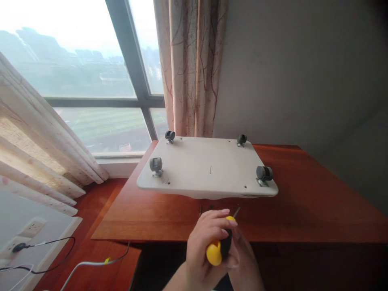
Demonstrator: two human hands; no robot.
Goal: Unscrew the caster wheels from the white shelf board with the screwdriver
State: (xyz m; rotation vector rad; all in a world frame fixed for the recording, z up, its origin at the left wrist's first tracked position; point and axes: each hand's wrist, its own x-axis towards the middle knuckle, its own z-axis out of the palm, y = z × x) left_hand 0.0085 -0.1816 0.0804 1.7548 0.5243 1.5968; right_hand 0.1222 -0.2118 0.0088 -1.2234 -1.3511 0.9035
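Note:
Both my hands are wrapped round a screwdriver [214, 254] with a yellow and black handle, held in front of the table's near edge. My left hand [201, 238] grips it from the left, fingers curled over the handle. From the right, my right hand [246, 258] closes on it, partly hidden behind the handle and the left fingers. The metal shaft points up and away to the right. Beyond the hands lies a white board [203, 161], underside up. A dark caster [156, 165] stands on a metal plate near each of its corners, wheels upward.
The board rests on a reddish-brown wooden table [315, 194]. Small dark pieces [200, 210], too small to name, lie just before the board. A window and curtains [194, 68] rise behind. At lower left, a white cable [87, 263] runs near a wall socket [32, 228].

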